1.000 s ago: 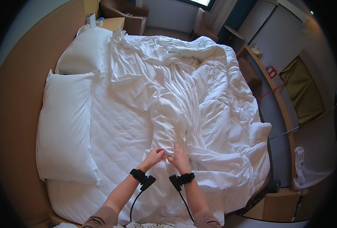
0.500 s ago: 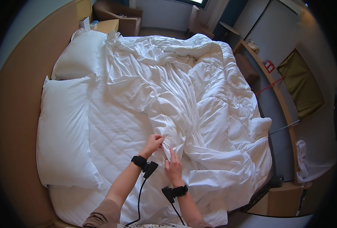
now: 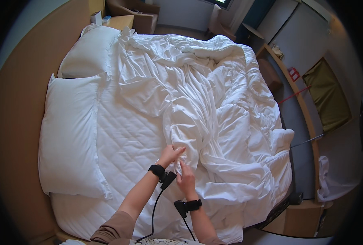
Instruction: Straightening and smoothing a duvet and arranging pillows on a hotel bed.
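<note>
A rumpled white duvet (image 3: 214, 102) lies bunched across the right and far part of the bed, over a quilted white mattress pad (image 3: 124, 139). My left hand (image 3: 170, 154) pinches the near edge of the duvet's gathered fabric. My right hand (image 3: 185, 176) grips the same edge just below it, fingers closed on the cloth. Both wrists wear black bands with cables running down toward me.
Two white pillows (image 3: 69, 130) (image 3: 89, 51) lie along the left side against a curved wooden headboard (image 3: 14, 102). A wooden shelf (image 3: 300, 106) runs along the bed's right side, with an olive-green panel (image 3: 326, 96) beyond it. A wooden nightstand (image 3: 120, 20) stands at the far corner.
My right hand has moved down the duvet edge toward me, then back up close under the left hand. The left hand has stayed on the cloth.
</note>
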`<move>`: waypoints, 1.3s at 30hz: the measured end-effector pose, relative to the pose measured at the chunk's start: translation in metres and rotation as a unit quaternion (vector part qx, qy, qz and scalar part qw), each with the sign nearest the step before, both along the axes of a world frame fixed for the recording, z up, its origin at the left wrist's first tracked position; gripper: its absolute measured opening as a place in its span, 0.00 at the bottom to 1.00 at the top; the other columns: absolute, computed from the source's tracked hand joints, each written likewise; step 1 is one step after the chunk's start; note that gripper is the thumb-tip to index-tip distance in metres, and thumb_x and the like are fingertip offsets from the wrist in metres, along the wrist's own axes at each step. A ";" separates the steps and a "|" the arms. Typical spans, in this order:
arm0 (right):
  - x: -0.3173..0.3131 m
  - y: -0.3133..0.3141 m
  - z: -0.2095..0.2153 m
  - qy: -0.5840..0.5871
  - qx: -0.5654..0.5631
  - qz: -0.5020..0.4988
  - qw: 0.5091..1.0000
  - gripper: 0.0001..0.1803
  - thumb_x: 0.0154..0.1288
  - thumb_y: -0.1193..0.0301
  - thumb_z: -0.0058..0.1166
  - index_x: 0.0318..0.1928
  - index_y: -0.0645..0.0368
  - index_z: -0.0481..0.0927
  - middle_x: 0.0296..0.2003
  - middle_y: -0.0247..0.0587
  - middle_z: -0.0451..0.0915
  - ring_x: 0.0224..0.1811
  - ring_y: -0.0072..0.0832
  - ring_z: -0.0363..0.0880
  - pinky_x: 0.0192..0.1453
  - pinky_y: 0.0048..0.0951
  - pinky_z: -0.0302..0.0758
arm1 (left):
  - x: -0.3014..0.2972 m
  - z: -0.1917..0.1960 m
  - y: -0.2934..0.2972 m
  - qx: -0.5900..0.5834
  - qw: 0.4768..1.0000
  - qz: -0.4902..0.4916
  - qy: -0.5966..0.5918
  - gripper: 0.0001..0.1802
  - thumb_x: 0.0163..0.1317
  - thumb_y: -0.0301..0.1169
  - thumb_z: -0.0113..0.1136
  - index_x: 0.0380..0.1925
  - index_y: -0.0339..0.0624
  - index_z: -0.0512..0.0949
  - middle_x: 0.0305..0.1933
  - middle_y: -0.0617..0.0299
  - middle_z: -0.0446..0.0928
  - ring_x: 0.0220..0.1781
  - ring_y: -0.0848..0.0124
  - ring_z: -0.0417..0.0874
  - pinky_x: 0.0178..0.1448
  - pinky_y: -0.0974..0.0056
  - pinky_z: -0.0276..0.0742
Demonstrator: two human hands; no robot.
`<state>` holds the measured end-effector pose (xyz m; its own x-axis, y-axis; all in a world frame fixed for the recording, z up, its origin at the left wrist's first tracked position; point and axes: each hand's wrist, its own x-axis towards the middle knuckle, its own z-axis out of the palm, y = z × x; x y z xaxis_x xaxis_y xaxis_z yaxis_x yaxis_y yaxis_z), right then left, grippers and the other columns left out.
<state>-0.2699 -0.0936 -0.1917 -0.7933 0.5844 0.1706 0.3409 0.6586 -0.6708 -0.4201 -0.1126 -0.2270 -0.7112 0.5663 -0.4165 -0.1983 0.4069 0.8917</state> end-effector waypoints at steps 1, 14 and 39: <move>0.000 -0.002 0.002 -0.005 0.006 0.003 1.000 0.27 0.50 0.75 0.49 0.55 0.59 0.67 0.40 0.51 0.73 0.41 0.48 0.73 0.44 0.39 0.71 | -0.001 0.003 0.003 0.004 0.998 -0.017 -0.068 0.22 0.47 0.43 0.65 0.30 0.33 0.77 0.26 0.56 0.78 0.26 0.69 0.78 0.30 0.65 0.73; -0.137 -0.100 0.099 0.223 -0.069 0.118 0.965 0.16 0.53 0.79 0.47 0.45 0.66 0.72 0.32 0.55 0.72 0.33 0.51 0.72 0.39 0.38 0.70 | -0.148 0.166 -0.134 0.075 0.958 0.036 0.276 0.11 0.55 0.30 0.56 0.34 0.33 0.76 0.27 0.57 0.79 0.29 0.73 0.79 0.36 0.68 0.73; -0.152 -0.061 0.063 0.080 -0.405 0.080 0.907 0.15 0.60 0.64 0.51 0.44 0.58 0.70 0.37 0.37 0.79 0.37 0.25 0.78 0.38 0.25 0.72 | -0.117 0.075 -0.340 -0.201 0.885 0.258 0.330 0.11 0.54 0.32 0.52 0.34 0.39 0.75 0.31 0.51 0.79 0.35 0.57 0.80 0.40 0.58 0.75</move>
